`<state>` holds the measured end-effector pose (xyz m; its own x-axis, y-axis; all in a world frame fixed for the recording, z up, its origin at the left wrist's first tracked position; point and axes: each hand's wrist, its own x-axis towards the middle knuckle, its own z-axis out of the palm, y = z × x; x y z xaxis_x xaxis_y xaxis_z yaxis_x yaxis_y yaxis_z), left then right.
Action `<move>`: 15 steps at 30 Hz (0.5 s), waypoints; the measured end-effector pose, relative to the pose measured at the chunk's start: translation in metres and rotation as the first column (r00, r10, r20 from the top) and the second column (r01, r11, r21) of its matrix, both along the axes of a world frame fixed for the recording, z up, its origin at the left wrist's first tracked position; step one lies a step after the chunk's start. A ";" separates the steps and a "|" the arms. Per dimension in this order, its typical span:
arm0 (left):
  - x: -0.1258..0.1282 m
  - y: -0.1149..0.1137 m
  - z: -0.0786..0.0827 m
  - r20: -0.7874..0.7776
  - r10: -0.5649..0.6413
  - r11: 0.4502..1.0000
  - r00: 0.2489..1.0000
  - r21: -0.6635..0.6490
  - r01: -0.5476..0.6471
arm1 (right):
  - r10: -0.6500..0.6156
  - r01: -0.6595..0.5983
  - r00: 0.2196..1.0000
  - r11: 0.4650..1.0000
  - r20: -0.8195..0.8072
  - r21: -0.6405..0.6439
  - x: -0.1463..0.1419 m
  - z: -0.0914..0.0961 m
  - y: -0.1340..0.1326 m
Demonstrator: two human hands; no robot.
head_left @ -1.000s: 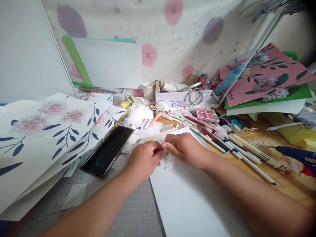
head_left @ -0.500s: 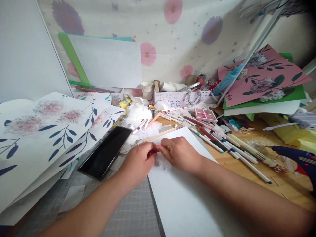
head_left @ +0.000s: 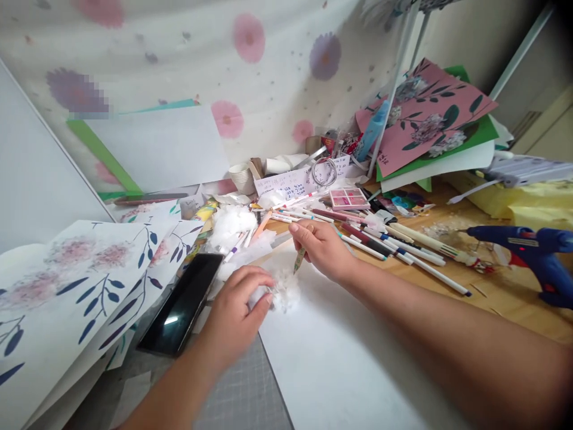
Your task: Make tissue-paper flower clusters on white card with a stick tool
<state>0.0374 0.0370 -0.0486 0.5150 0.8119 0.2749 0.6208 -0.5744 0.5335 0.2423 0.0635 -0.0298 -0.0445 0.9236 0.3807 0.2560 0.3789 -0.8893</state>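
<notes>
My right hand (head_left: 320,245) grips a pair of slim, green-patterned tweezers (head_left: 299,259), points down, just above a white fluffy paper flower (head_left: 285,289). The flower lies on a white sheet of paper (head_left: 340,352). My left hand (head_left: 244,304) is at the flower's left side, fingers curved and thumb apart; its fingertips are close to the flower, and whether they touch it I cannot tell.
A black phone (head_left: 181,307) lies left of my left hand, beside painted flower sheets (head_left: 102,286). White cotton fluff (head_left: 234,227), several markers (head_left: 403,251) and a pink palette (head_left: 349,199) lie behind. A blue glue gun (head_left: 521,245) is at the right.
My hands were together and have separated, uncovering the white flower. My right hand has lifted and shows the tweezers pointing down; my left fingers have opened. The view has turned right.
</notes>
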 end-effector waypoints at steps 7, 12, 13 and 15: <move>0.006 -0.006 -0.003 -0.295 -0.153 0.988 0.943 -0.032 0.150 | -0.046 0.042 0.996 0.998 -0.071 -0.053 0.002 -0.011 0.010; 0.008 -0.002 -0.005 -0.292 -0.101 0.995 0.951 -0.008 0.103 | -0.011 0.007 0.998 0.998 -0.056 -0.061 0.001 -0.010 0.008; 0.008 -0.002 -0.004 -0.285 -0.097 0.995 0.953 0.006 0.103 | -0.014 0.011 0.998 0.998 -0.056 -0.063 0.002 -0.010 0.007; 0.006 -0.003 -0.002 -0.282 -0.121 0.990 0.952 0.035 0.137 | -0.025 0.021 0.998 0.997 -0.059 -0.070 0.002 -0.010 0.007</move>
<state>0.0434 0.0343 -0.0505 0.6766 0.7216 0.1466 0.6591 -0.6822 0.3166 0.2445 0.0709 -0.0399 -0.0025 0.9483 0.3173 0.2097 0.3107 -0.9271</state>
